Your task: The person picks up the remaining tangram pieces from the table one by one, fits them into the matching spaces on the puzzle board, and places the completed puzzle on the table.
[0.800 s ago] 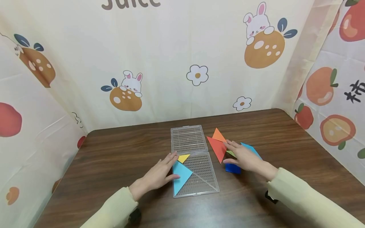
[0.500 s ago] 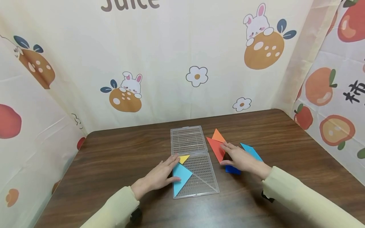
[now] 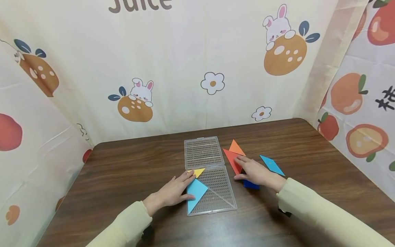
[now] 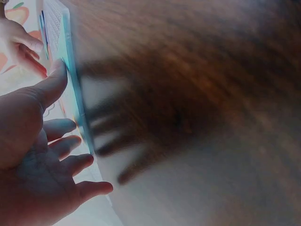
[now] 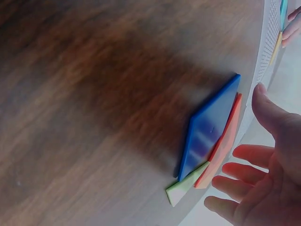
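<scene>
Flat tangram pieces lie about both hands. In the head view my left hand (image 3: pixel 172 192) has its fingertips at a yellow triangle (image 3: pixel 199 172) and its thumb over a light blue triangle (image 3: pixel 195 195). Both pieces sit in the near half of a clear plastic case (image 3: pixel 216 192). My right hand (image 3: pixel 259 173) reaches, fingers extended, over a red triangle (image 3: pixel 230 159) and a dark blue piece (image 3: pixel 251 185). Whether it touches them I cannot tell. A green piece (image 5: pixel 186 186) shows beside the dark blue one in the right wrist view; the hand hides it from the head view.
An orange triangle (image 3: pixel 236 147) lies behind the red one. A light blue parallelogram (image 3: pixel 273 165) rests to the right of the right hand. The case's other half (image 3: pixel 204 151) lies unfolded toward the patterned curtain (image 3: pixel 176 68) behind the wooden table (image 3: pixel 132 164).
My right hand has moved left, farther over the red triangle, leaving the light blue parallelogram fully visible. The left hand has shifted only slightly, showing more of the yellow triangle.
</scene>
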The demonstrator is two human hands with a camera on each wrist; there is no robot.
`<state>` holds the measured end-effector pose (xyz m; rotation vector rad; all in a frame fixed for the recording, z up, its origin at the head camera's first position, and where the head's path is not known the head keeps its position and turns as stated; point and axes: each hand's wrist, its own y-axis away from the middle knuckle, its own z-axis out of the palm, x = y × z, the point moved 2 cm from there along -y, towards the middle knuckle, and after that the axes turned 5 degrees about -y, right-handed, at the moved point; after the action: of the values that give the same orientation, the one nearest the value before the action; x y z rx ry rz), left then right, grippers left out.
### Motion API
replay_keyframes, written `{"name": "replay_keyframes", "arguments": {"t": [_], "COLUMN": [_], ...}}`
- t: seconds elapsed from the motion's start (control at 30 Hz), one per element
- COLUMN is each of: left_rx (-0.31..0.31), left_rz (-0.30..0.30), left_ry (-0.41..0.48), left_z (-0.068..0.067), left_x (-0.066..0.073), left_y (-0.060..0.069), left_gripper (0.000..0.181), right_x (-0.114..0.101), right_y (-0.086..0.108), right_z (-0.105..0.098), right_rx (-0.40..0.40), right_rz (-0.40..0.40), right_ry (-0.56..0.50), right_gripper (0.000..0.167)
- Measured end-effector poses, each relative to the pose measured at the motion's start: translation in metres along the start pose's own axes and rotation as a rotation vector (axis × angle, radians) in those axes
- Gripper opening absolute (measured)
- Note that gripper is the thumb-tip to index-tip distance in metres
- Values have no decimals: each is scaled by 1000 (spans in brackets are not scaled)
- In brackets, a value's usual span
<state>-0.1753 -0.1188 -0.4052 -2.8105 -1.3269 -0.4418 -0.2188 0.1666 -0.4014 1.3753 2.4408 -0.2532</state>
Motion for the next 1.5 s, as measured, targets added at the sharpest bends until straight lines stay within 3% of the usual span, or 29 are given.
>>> {"name": "replay_keyframes", "arguments": {"t": [0.7,1.13,1.5], "left_rx": [-9,-23,-21], "left_rz": [0,-20,-20], "left_ry": [-3,-5,-10], "left_z": [1,1,4], "left_x": [0,-3,-3], "left_y": [-1,3,4], "left_gripper": [67,69,69], "right_x": [1,8,12], "right_y": [-3,7,18], "right_z": [1,-4,-7], "right_rx": [-57,-74,-140], "right_rz": [59,-50,-90], "right_ry": [-7,-40,-58], "right_gripper": [64,61,60]}}
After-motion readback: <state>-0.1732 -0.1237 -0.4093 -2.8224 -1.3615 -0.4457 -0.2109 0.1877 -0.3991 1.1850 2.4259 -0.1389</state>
